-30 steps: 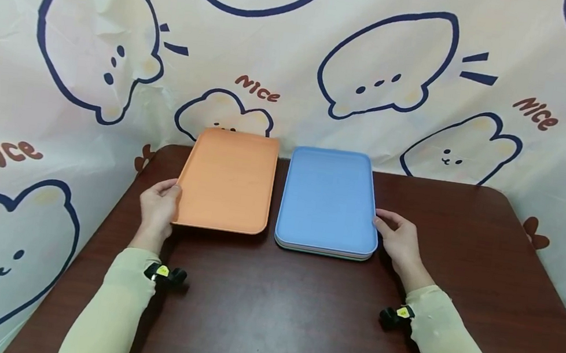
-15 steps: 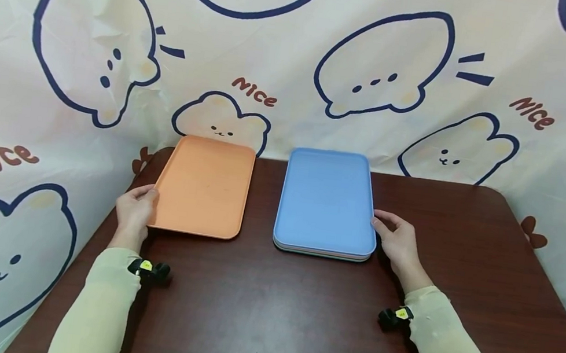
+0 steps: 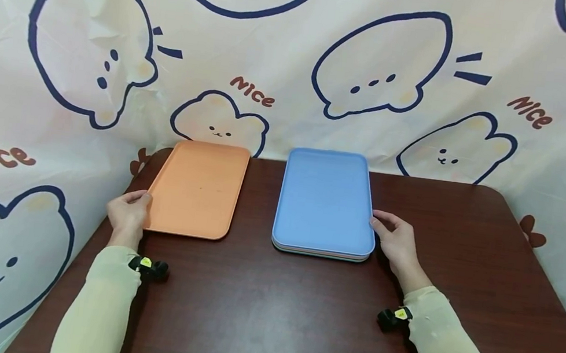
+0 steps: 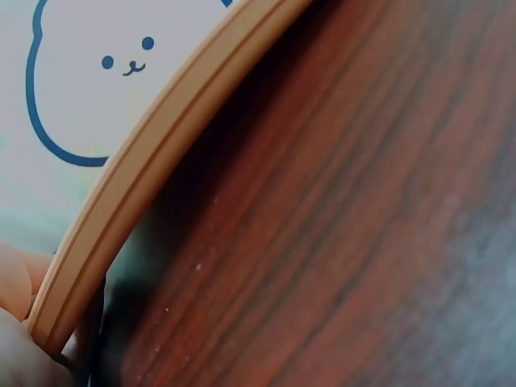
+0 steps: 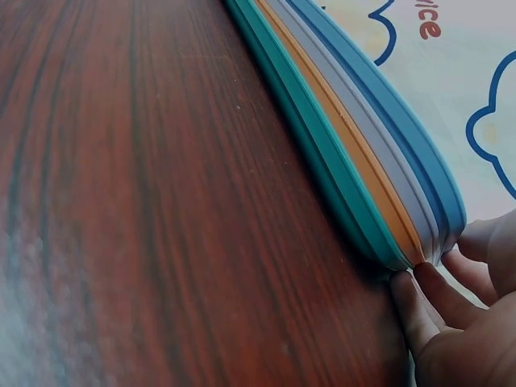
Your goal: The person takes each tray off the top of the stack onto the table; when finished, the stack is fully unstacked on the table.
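My left hand (image 3: pixel 126 217) pinches the left edge of an orange tray (image 3: pixel 197 190), thumb on top. In the left wrist view its rim (image 4: pixel 145 153) runs close over the table; whether it lies fully flat, I cannot tell. To its right stands a stack of trays with a blue tray (image 3: pixel 327 199) uppermost. Below the blue, the right wrist view shows a lilac-grey tray (image 5: pixel 355 113), another orange tray (image 5: pixel 347 129) and a green tray (image 5: pixel 322 145) at the bottom. My right hand (image 3: pixel 396 242) holds the stack's right edge, its fingertips (image 5: pixel 407 290) against the stacked rims.
Both trays' places are at the back of a dark brown wooden table (image 3: pixel 267 314). A pale cloth (image 3: pixel 297 56) with bear drawings hangs behind and at the sides. A strap-on camera (image 3: pixel 149 267) sits on the left wrist and another camera (image 3: pixel 394 317) on the right.
My left hand has carried the orange tray leftward and a little nearer and lower, widening the gap to the stack. The right hand and the stack have stayed in place.
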Demonstrator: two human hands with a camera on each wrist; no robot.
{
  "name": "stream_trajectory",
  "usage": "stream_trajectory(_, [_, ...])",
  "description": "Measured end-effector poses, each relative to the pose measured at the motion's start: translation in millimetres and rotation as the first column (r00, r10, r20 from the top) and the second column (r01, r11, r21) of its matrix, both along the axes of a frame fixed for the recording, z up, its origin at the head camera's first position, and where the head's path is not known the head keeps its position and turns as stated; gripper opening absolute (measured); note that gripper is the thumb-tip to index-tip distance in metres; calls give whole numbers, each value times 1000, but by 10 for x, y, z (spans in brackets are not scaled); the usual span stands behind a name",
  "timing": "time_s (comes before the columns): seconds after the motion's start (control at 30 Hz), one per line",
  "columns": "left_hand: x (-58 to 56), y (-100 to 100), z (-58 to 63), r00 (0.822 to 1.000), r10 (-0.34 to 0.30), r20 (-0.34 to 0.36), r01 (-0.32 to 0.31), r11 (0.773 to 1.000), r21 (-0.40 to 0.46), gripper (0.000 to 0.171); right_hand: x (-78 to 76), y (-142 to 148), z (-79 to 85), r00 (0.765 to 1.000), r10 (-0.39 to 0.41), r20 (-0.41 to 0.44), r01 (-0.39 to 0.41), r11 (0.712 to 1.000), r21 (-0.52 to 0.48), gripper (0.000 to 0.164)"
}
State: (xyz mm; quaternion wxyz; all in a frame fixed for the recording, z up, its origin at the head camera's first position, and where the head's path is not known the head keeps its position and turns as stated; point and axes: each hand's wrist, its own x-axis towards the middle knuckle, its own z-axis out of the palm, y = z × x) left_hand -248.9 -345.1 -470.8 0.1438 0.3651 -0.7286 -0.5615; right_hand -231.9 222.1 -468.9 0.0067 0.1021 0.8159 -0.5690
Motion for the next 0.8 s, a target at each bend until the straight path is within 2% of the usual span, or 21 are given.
stream_trajectory(0.2, [-10, -19, -35, 999, 22, -44, -23, 1000, -12, 24, 0, -3, 3, 1000, 2, 3, -2, 1000, -3, 42])
stream_trajectory(0.43, [-22, 16, -51, 1000, 11, -22, -13, 994, -109, 29, -1, 4, -2, 1000, 3, -2, -3, 1000, 2, 42])
stream_trajectory(0.57, [-28, 14, -48, 1000, -25, 9, 26, 983, -184, 31, -3, 9, -3, 1000, 5, -1, -5, 1000, 4, 42])
stream_trajectory(0.7, [-18, 1, -23, 998, -56, 32, 61, 982, -177, 33, -4, 25, 3, 1000, 9, 6, -9, 1000, 10, 43])
stream_trajectory(0.8, [9, 3, 0, 999, -36, -20, 33, 989, -143, 36, -5, 46, 5, 1000, 12, 20, -12, 1000, 10, 43])
